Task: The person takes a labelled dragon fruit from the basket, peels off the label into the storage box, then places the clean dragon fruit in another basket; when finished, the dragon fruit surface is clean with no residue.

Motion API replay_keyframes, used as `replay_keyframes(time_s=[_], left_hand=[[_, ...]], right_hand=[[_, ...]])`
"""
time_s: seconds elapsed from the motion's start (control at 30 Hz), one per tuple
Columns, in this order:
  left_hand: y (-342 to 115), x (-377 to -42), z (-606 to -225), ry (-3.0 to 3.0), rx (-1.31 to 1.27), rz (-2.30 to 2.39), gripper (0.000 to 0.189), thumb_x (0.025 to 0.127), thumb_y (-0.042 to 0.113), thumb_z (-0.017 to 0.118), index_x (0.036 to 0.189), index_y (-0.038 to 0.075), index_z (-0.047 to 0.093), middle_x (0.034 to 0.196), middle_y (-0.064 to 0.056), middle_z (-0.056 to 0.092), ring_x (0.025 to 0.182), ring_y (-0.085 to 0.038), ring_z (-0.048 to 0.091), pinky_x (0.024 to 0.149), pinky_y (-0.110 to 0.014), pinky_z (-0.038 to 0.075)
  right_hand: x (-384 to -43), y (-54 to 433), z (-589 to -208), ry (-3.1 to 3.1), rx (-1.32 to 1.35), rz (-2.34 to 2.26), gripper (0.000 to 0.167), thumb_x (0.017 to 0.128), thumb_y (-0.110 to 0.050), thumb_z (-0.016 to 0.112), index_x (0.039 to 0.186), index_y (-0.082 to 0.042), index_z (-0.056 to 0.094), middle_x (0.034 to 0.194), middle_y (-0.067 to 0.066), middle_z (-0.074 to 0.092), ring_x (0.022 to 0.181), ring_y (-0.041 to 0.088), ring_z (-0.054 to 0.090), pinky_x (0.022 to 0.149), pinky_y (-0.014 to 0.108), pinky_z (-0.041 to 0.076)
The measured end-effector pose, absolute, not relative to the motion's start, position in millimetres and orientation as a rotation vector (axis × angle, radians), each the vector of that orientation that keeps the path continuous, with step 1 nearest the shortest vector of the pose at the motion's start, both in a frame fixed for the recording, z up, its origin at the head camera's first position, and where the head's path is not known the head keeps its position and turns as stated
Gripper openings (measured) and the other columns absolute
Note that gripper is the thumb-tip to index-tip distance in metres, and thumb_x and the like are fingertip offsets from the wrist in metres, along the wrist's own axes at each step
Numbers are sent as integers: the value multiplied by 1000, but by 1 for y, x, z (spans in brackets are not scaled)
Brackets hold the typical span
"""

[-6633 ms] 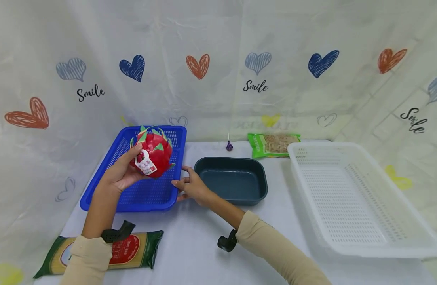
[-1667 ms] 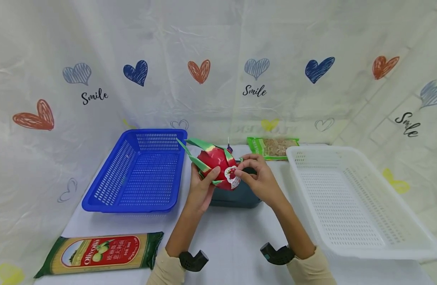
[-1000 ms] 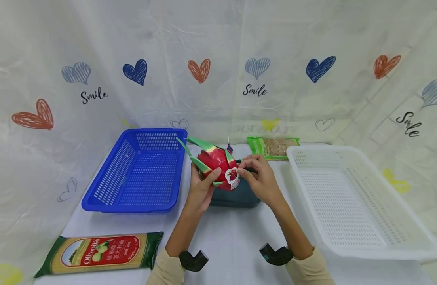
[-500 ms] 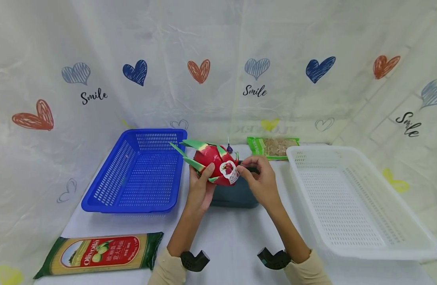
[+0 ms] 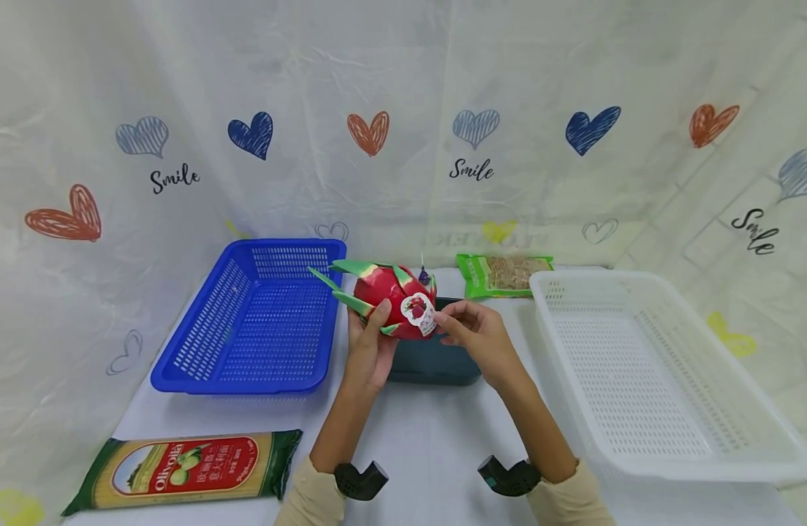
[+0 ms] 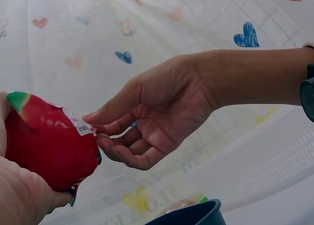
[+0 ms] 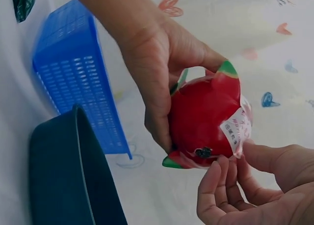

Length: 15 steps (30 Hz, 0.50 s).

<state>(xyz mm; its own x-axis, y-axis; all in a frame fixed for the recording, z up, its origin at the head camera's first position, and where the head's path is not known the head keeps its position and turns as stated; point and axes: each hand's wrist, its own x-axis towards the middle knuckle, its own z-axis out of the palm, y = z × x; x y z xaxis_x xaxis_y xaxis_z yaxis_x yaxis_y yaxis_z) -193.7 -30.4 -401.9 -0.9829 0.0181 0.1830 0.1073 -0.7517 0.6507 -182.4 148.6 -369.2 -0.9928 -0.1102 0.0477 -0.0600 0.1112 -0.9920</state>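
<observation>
A red dragon fruit [image 5: 387, 296] with green-tipped scales and a white sticker [image 5: 418, 310] is held up over the dark green tray [image 5: 433, 365] in the head view. My left hand [image 5: 369, 351] grips its left side, thumb on top near the sticker. My right hand [image 5: 479, 332] comes from the right, thumb and forefinger pinching the sticker's right-hand edge. In the right wrist view the sticker [image 7: 236, 129] bends up at that corner, beside the fruit's dark end [image 7: 203, 152]. The left wrist view shows the same pinch at the sticker's tip [image 6: 83, 127].
A blue basket [image 5: 239, 383] stands left, a large white basket [image 5: 568, 409] right. A spaghetti pack [image 5: 186, 467] lies front left. At the back are a green-and-clear food packet [image 5: 505, 275] and a small purple wrapped lollipop [image 5: 423, 277]. A patterned curtain [image 5: 403, 190] hangs behind.
The left hand has carried the dragon fruit from over the blue basket to over the tray. The right hand has left the basket's rim for the sticker. Lately the fruit has shifted slightly left.
</observation>
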Motion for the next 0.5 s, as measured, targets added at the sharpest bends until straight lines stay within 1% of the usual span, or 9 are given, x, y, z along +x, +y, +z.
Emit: replay_keyframes(time_s=[0.17,0.4,0.5], left_hand=[[-30,-194,-403,-1083,-272,-2872,68,92,14,64,146,26,24,145,-6,40,137,-25,40,99,-34,52],[-30,-195,-403,-1133,-281,-2831,70,91,12,64,146,25,24,145,-6,40,138,-25,39,99,-34,52],[-32,-195,-402,-1166,-273,-2804,70,91,10,63,146,26,23,145,-6,40,138,-25,38,98,-34,53]], right_hand=[[-185,151,-370,2244,-182,-2078,31,90,-26,70,104,1,61,95,5,65,98,37,65,80,28,59],[-186,152,-375,2250,-185,-2113,32,89,-20,71,109,3,62,92,1,68,86,24,69,79,26,59],[-187,150,-377,2321,-213,-2082,30,89,-18,71,107,4,64,93,4,69,85,27,69,79,26,59]])
